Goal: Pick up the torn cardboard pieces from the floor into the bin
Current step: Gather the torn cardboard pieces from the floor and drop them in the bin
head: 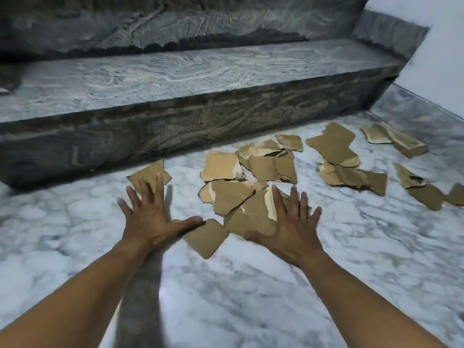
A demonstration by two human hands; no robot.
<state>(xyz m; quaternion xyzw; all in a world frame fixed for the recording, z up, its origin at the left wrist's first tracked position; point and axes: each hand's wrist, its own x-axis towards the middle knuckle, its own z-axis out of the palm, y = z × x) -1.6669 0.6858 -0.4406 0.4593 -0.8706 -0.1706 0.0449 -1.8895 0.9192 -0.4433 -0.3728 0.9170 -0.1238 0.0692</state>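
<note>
Several torn brown cardboard pieces lie scattered on the white marble floor [251, 297]. A central pile of cardboard [233, 197] sits in front of me, and one loose cardboard piece [206, 238] lies between my hands. A small cardboard piece [148, 173] lies at the left, partly behind my left fingers. More cardboard pieces [336, 149] spread to the right. My left hand [153, 217] is spread flat, fingers apart, holding nothing. My right hand [288, 227] is also spread, palm down over the near edge of the pile. No bin is in view.
A grey veined stone step [175, 79] runs across the back, its dark riser [125, 139] close behind the cardboard. A second step rises behind it. A pale wall [437, 59] borders the right side. Further cardboard scraps [426, 194] lie near the right edge.
</note>
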